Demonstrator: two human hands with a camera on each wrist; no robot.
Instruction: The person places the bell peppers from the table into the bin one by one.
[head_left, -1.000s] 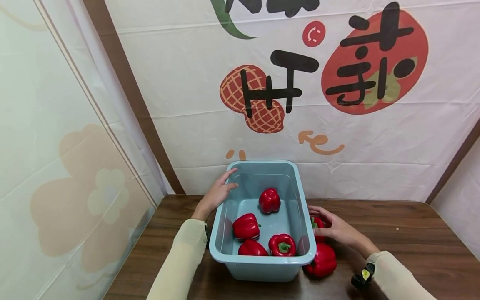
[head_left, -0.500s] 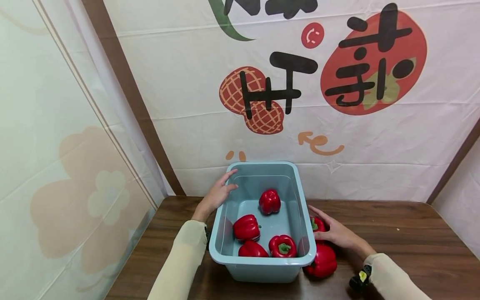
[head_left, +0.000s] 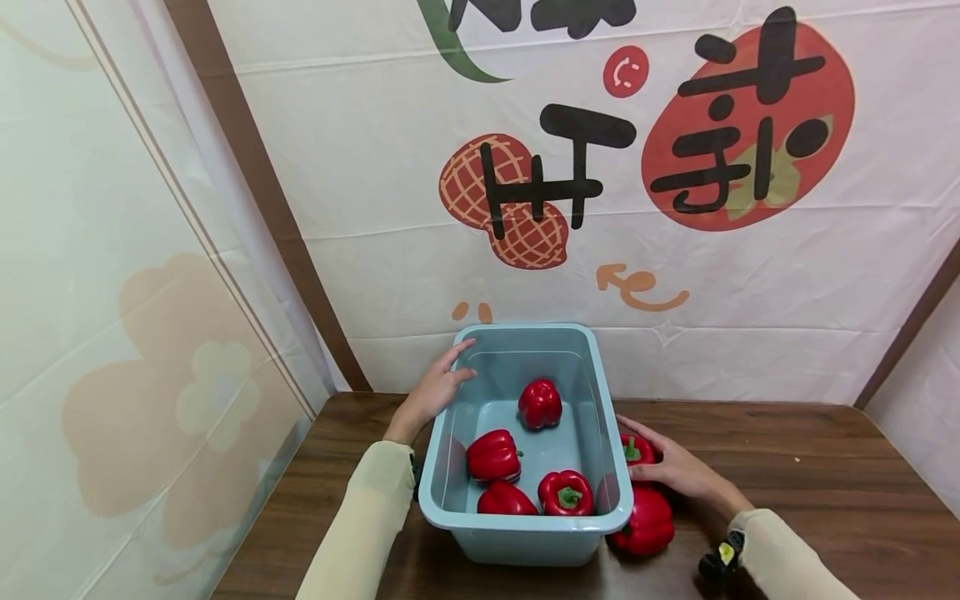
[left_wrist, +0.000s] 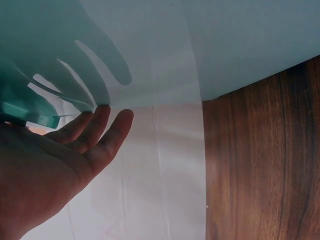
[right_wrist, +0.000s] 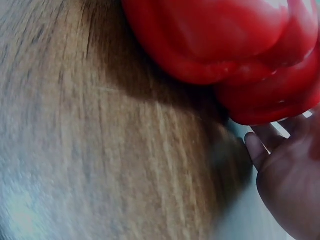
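A light blue plastic bin [head_left: 536, 522] stands on the table with several red bell peppers inside, among them one bell pepper [head_left: 540, 403] toward the back. My left hand [head_left: 431, 392] rests at the bin's left rim, its index finger and thumb over the edge. In the left wrist view, several straight fingers [left_wrist: 102, 135] touch the bin's outer wall. On the right, my right hand [head_left: 678, 471] grips a bell pepper [head_left: 637, 452] beside the bin, thumb in front and fingers behind. Another bell pepper [head_left: 647, 523] lies just nearer, below that hand.
The dark wooden table [head_left: 795, 492] extends to the right of the bin and in front of it. Behind it hangs a white printed cloth [head_left: 360, 167], close to the bin's far end. A pale cloth wall [head_left: 150, 350] stands on the left.
My right hand has shifted slightly down around its bell pepper, and more of that pepper's green stem shows. The left hand and bin stay put.
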